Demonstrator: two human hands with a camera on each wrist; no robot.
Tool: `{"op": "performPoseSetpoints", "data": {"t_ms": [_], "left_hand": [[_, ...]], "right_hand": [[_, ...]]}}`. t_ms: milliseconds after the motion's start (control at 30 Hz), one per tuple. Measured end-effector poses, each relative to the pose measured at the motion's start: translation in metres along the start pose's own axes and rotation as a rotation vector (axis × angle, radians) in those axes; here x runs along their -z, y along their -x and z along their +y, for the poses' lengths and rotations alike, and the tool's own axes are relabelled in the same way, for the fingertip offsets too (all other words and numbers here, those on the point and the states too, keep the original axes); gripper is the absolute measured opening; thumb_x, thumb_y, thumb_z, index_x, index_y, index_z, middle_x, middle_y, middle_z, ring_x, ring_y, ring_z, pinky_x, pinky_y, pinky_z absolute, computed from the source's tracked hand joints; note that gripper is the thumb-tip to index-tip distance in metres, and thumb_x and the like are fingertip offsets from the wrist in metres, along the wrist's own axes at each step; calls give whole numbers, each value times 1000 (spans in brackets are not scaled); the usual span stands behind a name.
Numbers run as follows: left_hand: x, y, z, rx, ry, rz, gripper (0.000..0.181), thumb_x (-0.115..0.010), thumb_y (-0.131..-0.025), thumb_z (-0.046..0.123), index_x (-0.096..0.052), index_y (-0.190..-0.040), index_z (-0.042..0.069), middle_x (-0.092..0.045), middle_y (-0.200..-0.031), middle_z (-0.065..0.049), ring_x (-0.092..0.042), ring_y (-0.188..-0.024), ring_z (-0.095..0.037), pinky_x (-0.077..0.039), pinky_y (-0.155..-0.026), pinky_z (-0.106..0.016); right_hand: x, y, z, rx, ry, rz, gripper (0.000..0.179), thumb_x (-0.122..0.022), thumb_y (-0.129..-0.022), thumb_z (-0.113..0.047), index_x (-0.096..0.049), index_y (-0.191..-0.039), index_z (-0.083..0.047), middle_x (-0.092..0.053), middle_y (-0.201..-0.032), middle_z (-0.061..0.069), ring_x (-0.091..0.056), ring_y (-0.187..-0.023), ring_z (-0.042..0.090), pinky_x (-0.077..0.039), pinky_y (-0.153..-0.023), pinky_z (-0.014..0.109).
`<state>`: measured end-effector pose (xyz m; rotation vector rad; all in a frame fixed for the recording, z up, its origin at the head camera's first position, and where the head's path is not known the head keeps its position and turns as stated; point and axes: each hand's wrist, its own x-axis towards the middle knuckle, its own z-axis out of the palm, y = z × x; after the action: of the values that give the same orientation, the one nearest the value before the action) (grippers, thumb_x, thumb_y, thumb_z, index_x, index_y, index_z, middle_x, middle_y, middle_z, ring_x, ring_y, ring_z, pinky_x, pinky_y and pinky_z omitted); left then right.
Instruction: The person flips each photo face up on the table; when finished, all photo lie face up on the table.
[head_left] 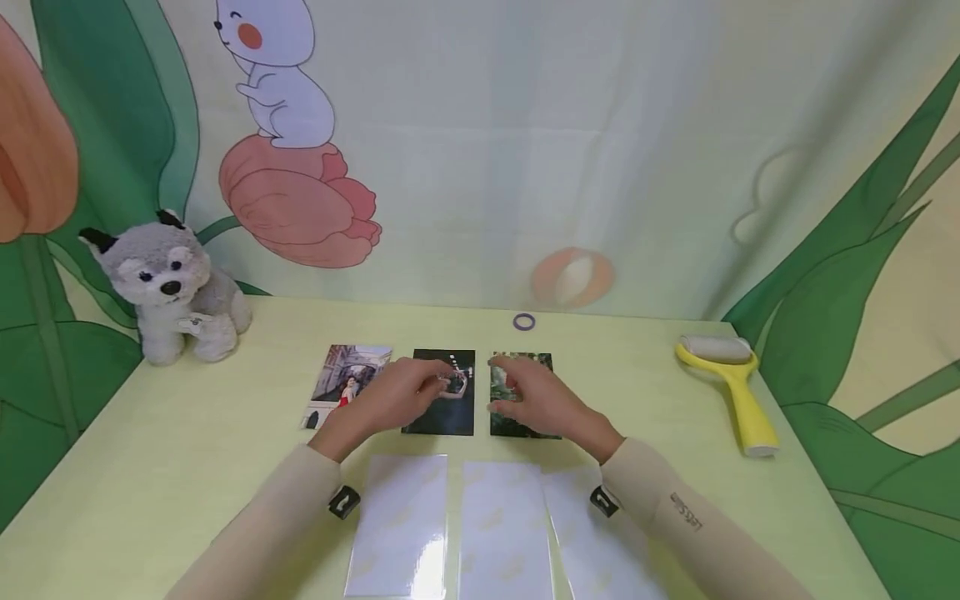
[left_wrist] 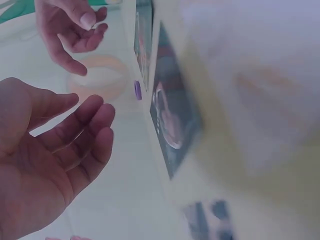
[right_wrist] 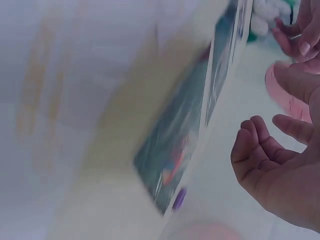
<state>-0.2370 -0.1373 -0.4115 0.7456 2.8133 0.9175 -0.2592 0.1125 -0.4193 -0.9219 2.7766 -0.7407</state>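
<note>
Three photo prints lie in a row on the table. The left photo (head_left: 347, 375) shows a figure in red before a building, the middle photo (head_left: 457, 408) is dark, and the right photo (head_left: 536, 427) is green. Over the gap between the left and middle photos hovers my left hand (head_left: 397, 393), its fingers loosely bent with nothing between them. My right hand (head_left: 542, 396) hangs above the green photo, thumb and fingers apart and holding nothing. Both wrist views show the hands raised off the prints, facing each other.
Nearer me lie three white sheets: a left sheet (head_left: 401, 525), a middle sheet (head_left: 504, 529) and a right sheet (head_left: 592, 542) partly under my right forearm. A purple ring (head_left: 524, 322) lies behind the photos. A yellow-handled lint roller (head_left: 738, 392) is at right, a plush dog (head_left: 176, 292) at left.
</note>
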Motion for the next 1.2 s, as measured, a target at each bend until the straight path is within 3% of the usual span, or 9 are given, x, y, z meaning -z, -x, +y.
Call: {"op": "performPoseSetpoints", "data": {"t_ms": [133,200,400,533,733,900,1200], "left_hand": [[-2,33,-7,-21,15,27,28,-57,-99,6,-68,-125,5,-74,-110,-13,-64,-76,-14,-53,-72,-32],[-3,47,-12,-2,6,31,28,-57,-98,4,-69,-124,5,-74,-112,-12,-69,-88,-20,-57,-78,-37],[-3,83,-26,44,-72,25,27,-61,-94,-1,-73,-117,6,-75,-112,-6,-71,-106,-26,-55,-92,-45],[2,105,-23,52,-80,-49,30,-61,-95,0,-71,-121,8,-73,-120,-4,-67,-116,-28,-52,-98,-48],[4,124,-14,64,-84,-199,40,-70,-93,16,-65,-132,15,-58,-143,-11,-52,-134,-38,-42,-107,-59],[-4,137,-13,140,-16,-294,60,-84,-79,34,-64,-134,22,-47,-153,-12,-39,-142,-43,-36,-108,-66],[-22,147,-11,167,-52,-339,82,-92,-62,42,-62,-137,28,-37,-160,-12,-23,-150,-45,-23,-112,-72]], "right_hand": [[-15,1,-17,56,-7,-89,69,-77,-88,-30,-46,-146,-9,-64,-110,15,-61,-97,26,-50,-80,40],[-21,2,-24,77,-12,-133,71,-78,-87,-30,-46,-147,-10,-64,-115,15,-63,-103,27,-52,-83,41],[-34,1,-37,115,-16,-214,79,-84,-81,-27,-45,-148,-14,-66,-113,10,-63,-104,23,-51,-88,37],[-39,0,-44,140,-26,-248,81,-86,-78,-24,-45,-147,-12,-65,-110,9,-61,-101,22,-50,-89,35],[-49,-1,-52,139,20,-278,80,-86,-78,-27,-47,-146,-15,-65,-111,8,-61,-102,19,-50,-92,33],[-54,-2,-57,124,40,-321,80,-85,-79,-30,-46,-148,-19,-64,-113,6,-59,-102,16,-49,-90,30],[-58,-6,-61,127,66,-333,76,-86,-78,-30,-50,-144,-18,-66,-109,5,-59,-97,14,-49,-86,28]]}}
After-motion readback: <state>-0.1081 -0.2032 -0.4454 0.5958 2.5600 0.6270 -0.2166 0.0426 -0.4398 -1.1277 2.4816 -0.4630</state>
